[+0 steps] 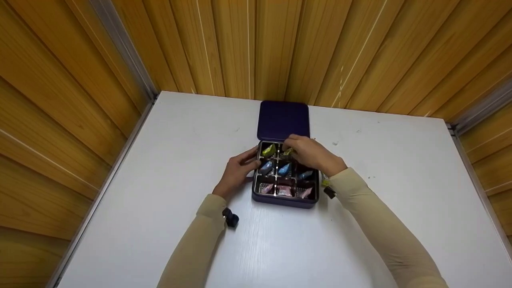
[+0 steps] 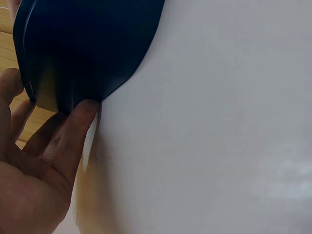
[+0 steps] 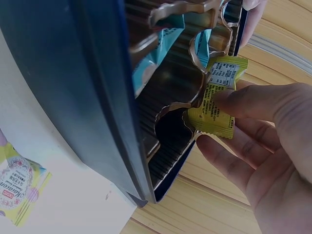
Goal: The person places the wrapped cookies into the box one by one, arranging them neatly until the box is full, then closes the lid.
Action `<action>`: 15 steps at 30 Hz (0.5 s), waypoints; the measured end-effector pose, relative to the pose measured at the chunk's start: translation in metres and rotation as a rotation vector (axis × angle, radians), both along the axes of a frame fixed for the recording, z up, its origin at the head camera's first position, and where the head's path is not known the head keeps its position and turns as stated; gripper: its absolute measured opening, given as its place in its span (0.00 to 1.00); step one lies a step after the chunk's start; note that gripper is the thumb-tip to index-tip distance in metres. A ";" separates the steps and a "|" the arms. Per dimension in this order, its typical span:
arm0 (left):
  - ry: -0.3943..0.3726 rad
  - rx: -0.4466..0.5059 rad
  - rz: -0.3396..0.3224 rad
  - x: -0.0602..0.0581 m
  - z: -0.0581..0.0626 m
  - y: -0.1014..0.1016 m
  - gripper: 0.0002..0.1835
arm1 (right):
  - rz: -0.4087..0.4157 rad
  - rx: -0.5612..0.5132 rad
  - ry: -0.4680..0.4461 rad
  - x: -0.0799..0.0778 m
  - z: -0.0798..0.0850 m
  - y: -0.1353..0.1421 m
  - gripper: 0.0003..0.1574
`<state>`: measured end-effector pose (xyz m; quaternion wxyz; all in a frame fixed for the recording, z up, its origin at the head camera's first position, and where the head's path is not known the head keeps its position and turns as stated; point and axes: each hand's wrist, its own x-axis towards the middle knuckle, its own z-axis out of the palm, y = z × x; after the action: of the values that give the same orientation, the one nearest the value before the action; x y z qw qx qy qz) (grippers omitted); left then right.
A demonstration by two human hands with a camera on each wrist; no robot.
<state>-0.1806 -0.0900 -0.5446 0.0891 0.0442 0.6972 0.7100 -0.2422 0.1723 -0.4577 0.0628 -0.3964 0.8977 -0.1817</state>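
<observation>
A dark blue tin (image 1: 284, 201) with a divided tray stands on the table. My right hand (image 1: 312, 154) is over its back part, pinching a yellow wrapped candy (image 3: 219, 97) between thumb and fingers at a back compartment. My left hand (image 1: 236, 172) holds the tin's left side, thumb at the rim, fingertips against the wall in the left wrist view. Another yellow candy (image 1: 269, 151) lies in the back left compartment. Blue candies (image 1: 284, 169) fill the middle row, and pink candies (image 1: 284, 190) the front row. The right hand covers the back right compartment in the head view.
The tin's lid (image 1: 283, 120) lies flat behind it. Right of the tin, partly under the right wrist, a yellow packet (image 3: 17, 183) marked Macaron lies on the white table (image 1: 140, 192). Wood-patterned walls (image 1: 272, 48) rise behind and at both sides.
</observation>
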 end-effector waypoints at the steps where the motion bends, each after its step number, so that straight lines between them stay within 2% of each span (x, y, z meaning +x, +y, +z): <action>1: 0.000 0.001 -0.002 0.000 0.000 0.000 0.31 | 0.004 -0.005 0.003 0.000 0.000 0.000 0.15; 10: -0.001 0.003 -0.016 0.001 -0.001 -0.002 0.31 | 0.009 -0.039 0.026 0.001 0.001 0.002 0.14; 15: 0.024 -0.018 -0.010 0.001 -0.001 -0.002 0.30 | -0.010 -0.061 0.029 0.003 0.003 0.004 0.14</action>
<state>-0.1797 -0.0920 -0.5458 0.0847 0.0556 0.7044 0.7025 -0.2397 0.1764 -0.4549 0.0367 -0.3964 0.8945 -0.2035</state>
